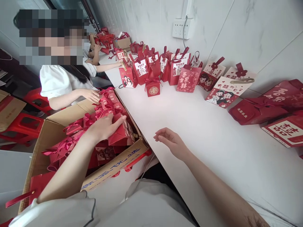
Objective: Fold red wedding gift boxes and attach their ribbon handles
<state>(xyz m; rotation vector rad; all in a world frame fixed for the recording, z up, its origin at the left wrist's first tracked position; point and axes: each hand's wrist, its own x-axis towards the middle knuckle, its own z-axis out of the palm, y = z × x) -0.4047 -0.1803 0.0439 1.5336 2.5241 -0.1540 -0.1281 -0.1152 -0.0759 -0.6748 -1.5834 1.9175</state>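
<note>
My left hand reaches into a cardboard box and lies with its fingers stretched flat on a red gift box among several red ribboned gift boxes. It presses on the box without gripping it. My right hand hovers palm up just over the white table, fingers loosely curled and apart, holding nothing. It is about a hand's width right of the carton's corner.
A row of red gift bags and a small red box stand along the wall. Flat red bags lie at the right. A person in white sits at the left with a hand on the carton's far boxes. Red stools stand beside them.
</note>
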